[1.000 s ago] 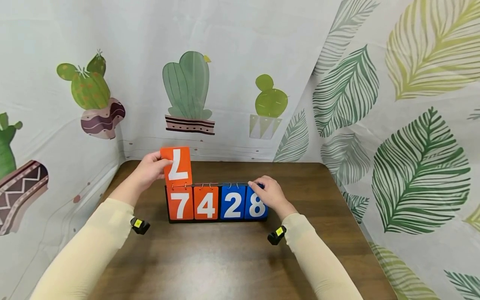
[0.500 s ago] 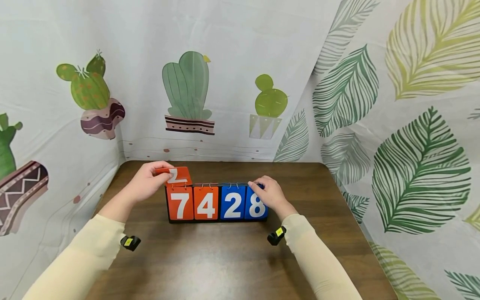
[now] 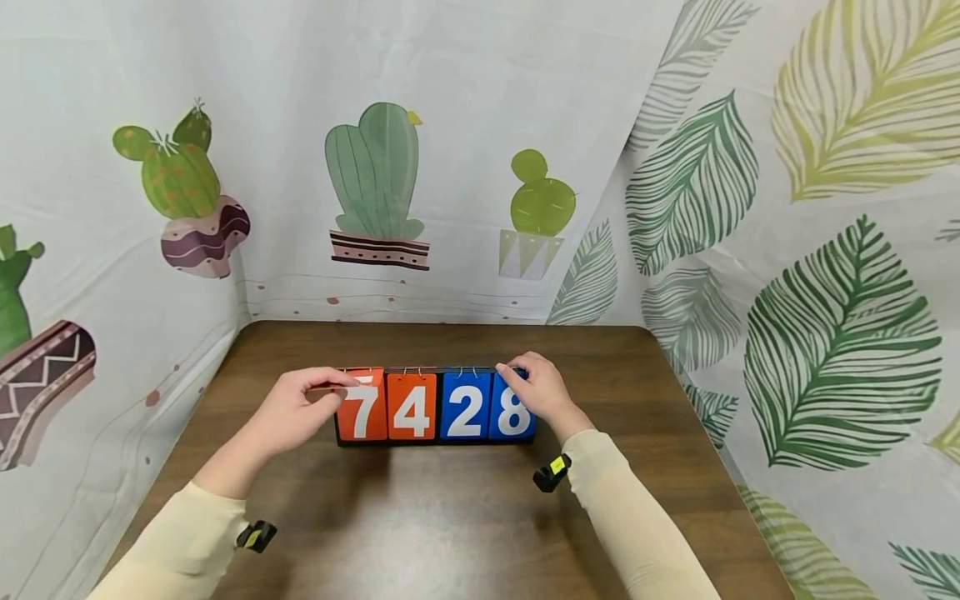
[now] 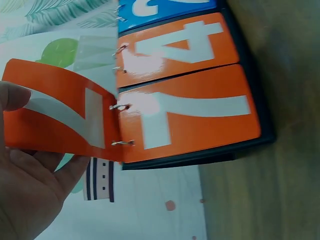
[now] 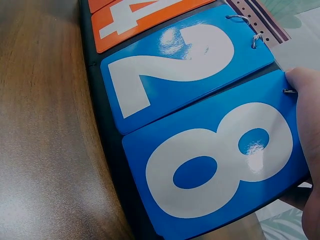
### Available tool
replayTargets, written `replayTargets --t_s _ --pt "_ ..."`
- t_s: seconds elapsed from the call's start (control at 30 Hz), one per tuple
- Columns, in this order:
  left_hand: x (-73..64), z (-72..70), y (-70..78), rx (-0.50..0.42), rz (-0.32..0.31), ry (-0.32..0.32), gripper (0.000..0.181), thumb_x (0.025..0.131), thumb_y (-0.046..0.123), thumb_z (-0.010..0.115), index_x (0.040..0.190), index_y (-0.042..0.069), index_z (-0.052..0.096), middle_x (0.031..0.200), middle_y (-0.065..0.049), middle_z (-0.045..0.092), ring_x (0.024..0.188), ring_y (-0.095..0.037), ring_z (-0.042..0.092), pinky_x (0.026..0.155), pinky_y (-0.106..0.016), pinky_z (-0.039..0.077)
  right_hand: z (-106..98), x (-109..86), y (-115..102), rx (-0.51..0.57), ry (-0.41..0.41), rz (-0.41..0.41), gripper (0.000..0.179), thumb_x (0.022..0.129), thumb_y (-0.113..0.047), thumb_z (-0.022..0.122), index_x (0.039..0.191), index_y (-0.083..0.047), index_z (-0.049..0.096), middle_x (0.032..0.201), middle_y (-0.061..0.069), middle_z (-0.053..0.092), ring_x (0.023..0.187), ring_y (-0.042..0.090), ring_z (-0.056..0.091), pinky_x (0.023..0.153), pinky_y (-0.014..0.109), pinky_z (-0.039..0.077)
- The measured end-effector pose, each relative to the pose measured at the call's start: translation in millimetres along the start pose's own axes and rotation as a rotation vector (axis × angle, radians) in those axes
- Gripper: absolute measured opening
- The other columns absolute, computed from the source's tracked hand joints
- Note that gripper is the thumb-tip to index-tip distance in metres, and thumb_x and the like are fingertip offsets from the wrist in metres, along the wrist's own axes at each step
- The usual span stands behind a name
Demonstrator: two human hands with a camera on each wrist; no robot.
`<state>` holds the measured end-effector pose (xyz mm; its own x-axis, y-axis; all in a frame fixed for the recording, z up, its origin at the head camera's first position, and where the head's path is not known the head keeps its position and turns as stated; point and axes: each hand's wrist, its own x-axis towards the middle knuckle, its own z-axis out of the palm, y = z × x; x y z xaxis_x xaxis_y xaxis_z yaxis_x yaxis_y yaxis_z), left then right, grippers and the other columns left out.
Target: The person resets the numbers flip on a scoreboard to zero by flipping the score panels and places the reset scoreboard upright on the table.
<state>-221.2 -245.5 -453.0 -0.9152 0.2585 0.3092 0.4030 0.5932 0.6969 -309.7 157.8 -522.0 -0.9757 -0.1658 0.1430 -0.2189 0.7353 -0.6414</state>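
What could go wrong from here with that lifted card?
1. The left fingers pinch the orange card near its free end, and it bows slightly; it might slip and swing away.
2. Two small rings hold that card; a skewed pull could snag it.
3. The right fingers steady only the flip board's far end, so tugging could twist it.

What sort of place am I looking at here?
Probably a makeshift indoor recording booth: patterned sheets hang behind and beside a wood-grain table, with black wrist-worn devices in view.
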Motion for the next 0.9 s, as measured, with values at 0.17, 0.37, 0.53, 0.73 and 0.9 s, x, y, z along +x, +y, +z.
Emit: replayTargets --t_s 0.17,0.37,0.53,0.73,0.9 --pt "-14.1 14.9 -5.1 -0.009 0.07 0.026 0.037 0.086 -0.008 0.061 0.105 0.019 0.079 0.103 -0.002 0.078 0.089 -0.005 0.067 0.075 -0.018 0.053 0.0 0.4 0.7 -0.005 0.007 0.001 0.041 0.1 -0.056 0.058 0.109 -0.02 0.076 0.116 0.001 0.069 0.109 0.024 0.065 0.098 0.05 0.056" --pt "-27.4 32.0 -7.6 0.055 0.159 0.103 0.04 0.079 -0.008 0.067 0.104 0.021 0.079 0.109 0.0 0.077 0.097 -0.008 0.067 0.08 -0.009 0.048 1.1 1.5 2.4 -0.008 0.01 0.003 0.041 0.1 -0.056 0.058 0.109 -0.02 0.076 0.117 0.001 0.069 0.109 0.024 0.065 0.098 0.05 0.057" --pt "-40.8 42.5 -8.7 0.083 0.174 0.111 0.038 0.08 -0.003 0.072 0.109 0.021 0.076 0.122 0.0 0.073 0.114 -0.014 0.064 0.092 -0.003 0.042 1.7 1.2 2.9 0.0 0.021 -0.009 0.04 0.099 -0.055 0.059 0.106 -0.02 0.076 0.113 0.0 0.069 0.105 0.023 0.066 0.096 0.049 0.057" --pt "-51.6 55.2 -15.5 0.157 0.221 0.135 0.038 0.075 0.006 0.083 0.11 0.018 0.074 0.132 -0.006 0.068 0.125 -0.029 0.058 0.106 0.001 0.028 1.4 0.4 2.3 0.005 0.035 -0.024 0.039 0.099 -0.054 0.06 0.105 -0.019 0.077 0.112 0.0 0.07 0.104 0.023 0.066 0.095 0.049 0.057" --pt "-56.3 63.8 -27.4 0.242 0.297 0.135 0.038 0.071 0.011 0.086 0.107 0.012 0.075 0.132 -0.011 0.069 0.127 -0.037 0.057 0.115 -0.002 0.019 1.2 0.5 2.4 0.003 0.034 -0.046 0.039 0.1 -0.053 0.06 0.105 -0.019 0.077 0.111 0.0 0.07 0.104 0.022 0.067 0.096 0.047 0.057"
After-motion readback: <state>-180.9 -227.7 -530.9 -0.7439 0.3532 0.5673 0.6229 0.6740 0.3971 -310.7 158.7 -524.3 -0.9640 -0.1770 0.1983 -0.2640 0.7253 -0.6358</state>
